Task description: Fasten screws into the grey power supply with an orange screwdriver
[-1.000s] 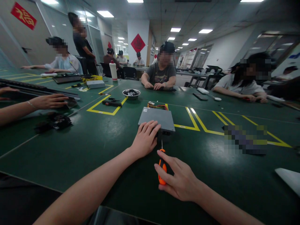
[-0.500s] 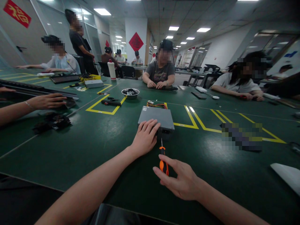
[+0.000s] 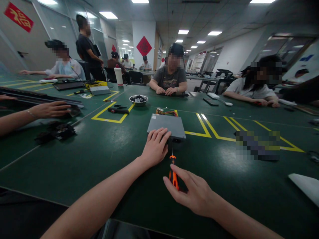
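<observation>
A grey metal computer power supply lies on the green table, its bundle of coloured wires at the far side. My left hand holds it by the near left corner, fingers laid over the top; the thumb is hidden. In my right hand is an orange and black screwdriver, its handle between thumb and fingers. The shaft points away from me to the near face of the power supply, beside my left fingers. Whether the tip sits in a screw cannot be seen.
A metal bowl of dark small parts stands beyond, left of the power supply. Near it lies a black and red tool. Dark parts and a co-worker's hand are at left. A pixelated dark object lies right.
The screwdriver's handle has turned in my right fingers, showing a different side of its orange and black pattern. My left hand stays on the power supply.
</observation>
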The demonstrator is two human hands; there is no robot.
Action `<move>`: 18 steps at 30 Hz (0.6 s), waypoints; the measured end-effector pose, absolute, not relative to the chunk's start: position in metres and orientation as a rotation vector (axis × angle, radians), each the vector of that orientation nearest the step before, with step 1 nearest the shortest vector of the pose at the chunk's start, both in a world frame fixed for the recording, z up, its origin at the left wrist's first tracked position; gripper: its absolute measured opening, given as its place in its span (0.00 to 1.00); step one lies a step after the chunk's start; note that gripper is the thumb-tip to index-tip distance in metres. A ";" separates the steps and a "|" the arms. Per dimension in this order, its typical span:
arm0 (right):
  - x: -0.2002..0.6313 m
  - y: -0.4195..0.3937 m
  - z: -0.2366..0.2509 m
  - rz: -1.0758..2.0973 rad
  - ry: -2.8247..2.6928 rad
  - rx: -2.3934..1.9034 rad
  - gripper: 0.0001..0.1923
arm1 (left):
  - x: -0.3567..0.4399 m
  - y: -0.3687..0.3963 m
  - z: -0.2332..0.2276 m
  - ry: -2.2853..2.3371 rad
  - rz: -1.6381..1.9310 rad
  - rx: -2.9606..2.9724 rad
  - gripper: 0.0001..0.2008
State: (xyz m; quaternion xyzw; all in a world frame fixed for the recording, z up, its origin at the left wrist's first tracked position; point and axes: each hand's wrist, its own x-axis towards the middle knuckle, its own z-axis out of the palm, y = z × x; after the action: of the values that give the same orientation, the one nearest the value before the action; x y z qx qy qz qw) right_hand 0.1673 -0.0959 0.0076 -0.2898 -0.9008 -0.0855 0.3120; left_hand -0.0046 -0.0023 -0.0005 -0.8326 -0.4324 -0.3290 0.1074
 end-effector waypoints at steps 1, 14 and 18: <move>0.167 -0.096 0.010 -0.385 -2.407 -0.695 0.18 | -0.004 -0.002 -0.001 -1.271 -0.975 -2.448 0.24; 0.163 -0.094 0.019 -0.830 -2.374 -0.722 0.12 | -0.002 0.000 -0.004 -1.311 -0.937 -2.425 0.23; 0.167 -0.090 0.018 -0.863 -2.410 -0.681 0.12 | -0.002 0.000 -0.003 -1.319 -0.937 -2.425 0.23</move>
State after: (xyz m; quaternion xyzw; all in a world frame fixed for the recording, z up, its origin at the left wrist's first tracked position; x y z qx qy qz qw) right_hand 0.1668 -0.0897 0.0177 -0.2493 -0.8824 -0.3158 0.2438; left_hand -0.0019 -0.0004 -0.0034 -0.8266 -0.4496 -0.3193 0.1128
